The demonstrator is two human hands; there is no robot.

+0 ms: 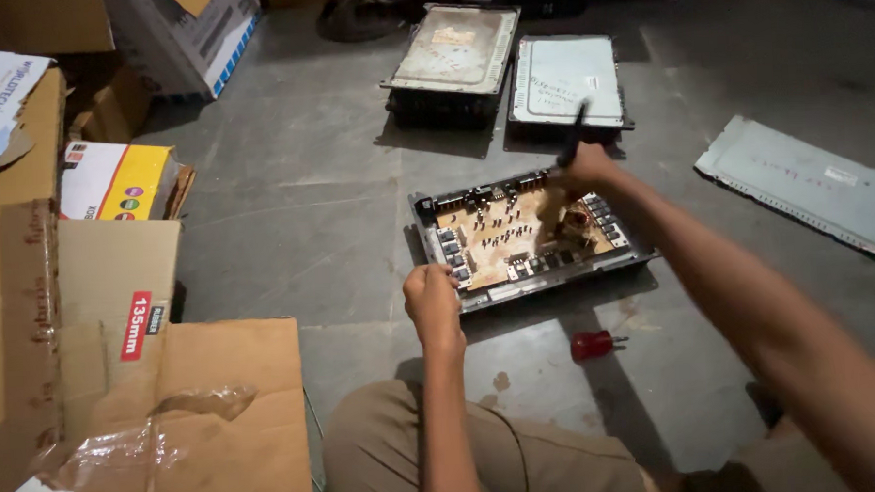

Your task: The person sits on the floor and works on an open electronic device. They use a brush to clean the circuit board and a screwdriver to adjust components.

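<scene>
An opened metal electronics case [545, 276] lies on the concrete floor with a brown circuit board [500, 239] exposed inside. My left hand [432, 300] is closed in a fist at the case's near left corner, touching its rim. My right hand [582, 166] is at the far right corner, gripping a dark slim tool handle [575, 134] that sticks up and away from the case. What the tool's tip meets is hidden by the hand.
A red-handled stubby screwdriver [594, 344] lies on the floor just right of my knee. Two closed metal units [455, 51] [565, 77] sit farther back. A loose grey cover plate [804, 185] lies at right. Cardboard boxes [122, 383] are piled along the left.
</scene>
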